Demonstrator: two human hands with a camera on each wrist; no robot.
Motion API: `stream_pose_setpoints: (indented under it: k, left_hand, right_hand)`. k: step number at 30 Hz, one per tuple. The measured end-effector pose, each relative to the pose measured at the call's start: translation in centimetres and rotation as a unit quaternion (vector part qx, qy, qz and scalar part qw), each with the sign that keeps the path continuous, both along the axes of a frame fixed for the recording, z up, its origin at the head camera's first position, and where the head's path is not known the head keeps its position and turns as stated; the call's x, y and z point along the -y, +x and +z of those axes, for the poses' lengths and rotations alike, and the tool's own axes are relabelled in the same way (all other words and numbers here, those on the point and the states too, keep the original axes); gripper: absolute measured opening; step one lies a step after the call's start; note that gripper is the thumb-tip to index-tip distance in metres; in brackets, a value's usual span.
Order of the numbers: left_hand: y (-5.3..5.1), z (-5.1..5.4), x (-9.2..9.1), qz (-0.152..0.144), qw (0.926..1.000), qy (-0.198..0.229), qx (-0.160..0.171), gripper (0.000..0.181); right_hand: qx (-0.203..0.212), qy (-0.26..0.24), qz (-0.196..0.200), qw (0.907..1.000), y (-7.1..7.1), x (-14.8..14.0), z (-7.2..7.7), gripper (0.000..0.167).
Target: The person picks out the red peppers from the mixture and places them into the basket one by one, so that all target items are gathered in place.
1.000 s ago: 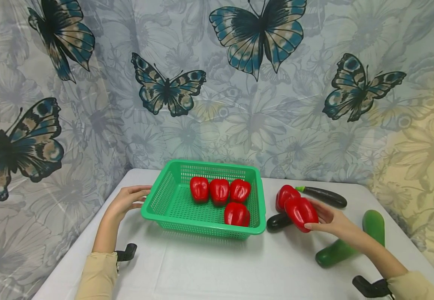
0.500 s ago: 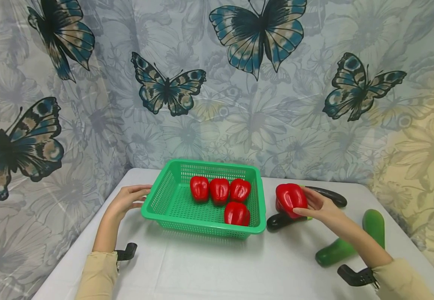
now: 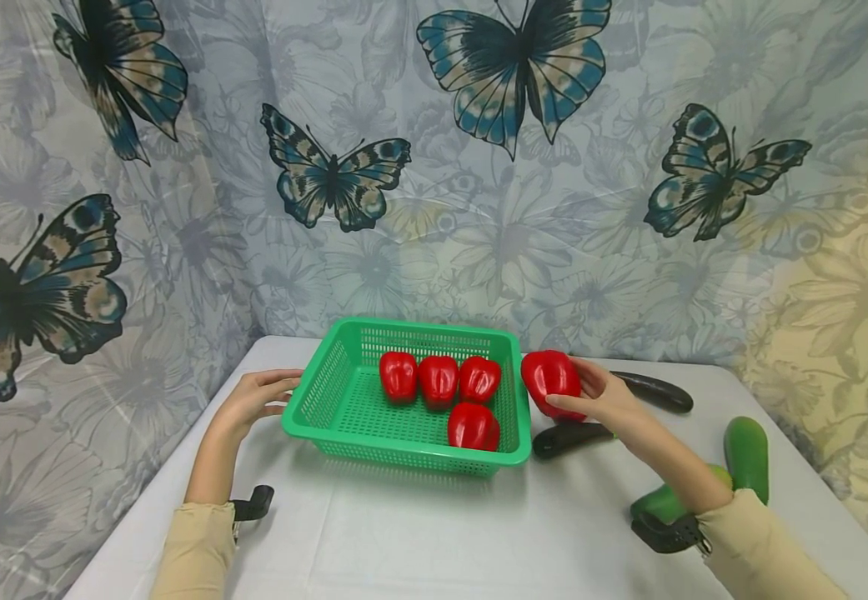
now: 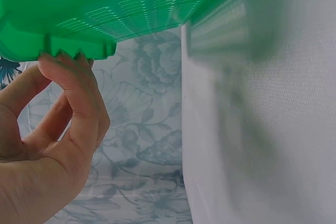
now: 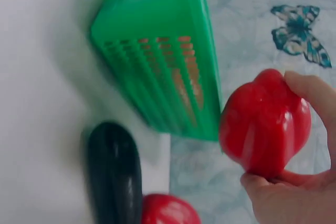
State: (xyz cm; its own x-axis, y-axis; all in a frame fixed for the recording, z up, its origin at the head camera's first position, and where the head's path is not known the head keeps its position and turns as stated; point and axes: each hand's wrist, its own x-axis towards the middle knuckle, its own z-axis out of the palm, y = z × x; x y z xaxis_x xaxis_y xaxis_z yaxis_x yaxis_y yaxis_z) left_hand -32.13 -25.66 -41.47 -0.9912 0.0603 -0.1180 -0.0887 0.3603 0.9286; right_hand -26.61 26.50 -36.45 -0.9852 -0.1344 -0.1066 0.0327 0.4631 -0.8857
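Note:
My right hand [image 3: 606,400] grips a red bell pepper [image 3: 551,382] between thumb and fingers, just off the right rim of the green plastic basket [image 3: 403,460]. In the right wrist view that pepper hangs above the table beside the basket wall. Another red pepper [image 5: 170,211] lies below it; the head view mostly hides this one behind the held pepper. At the basket's left end my left hand [image 3: 257,404] touches the rim with loosely bent fingertips, as the left wrist view confirms. Several red peppers [image 3: 439,382] sit in the basket's right half.
One dark eggplant [image 3: 569,439] lies right of the basket, another [image 3: 654,392] behind the right hand. Two green zucchini-like vegetables, one upright in view [image 3: 746,454] and one partly under the right forearm [image 3: 659,504], lie at the right. A butterfly-print curtain [image 3: 479,275] backs the white table [image 3: 403,533].
My right hand has carried the held pepper left and slightly up, from over the eggplants to beside the basket's right rim. The left hand and basket have stayed put.

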Motion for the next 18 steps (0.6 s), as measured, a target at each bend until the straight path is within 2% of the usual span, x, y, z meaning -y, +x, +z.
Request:
stream_pose_setpoints:
  k: [3, 18]
  left_hand:
    - [0.0, 0.0, 0.0, 0.003, 1.0, -0.001, 0.0, 0.051]
    - [0.0, 0.0, -0.1, 0.002, 1.0, 0.0, 0.0, 0.052]
  right_hand:
    - [0.001, -0.015, 0.0, 0.9999, -0.3, 1.0, 0.2, 0.092]
    - [0.003, -0.019, 0.003, 0.9998, -1.2, 5.7, 1.6, 0.093]
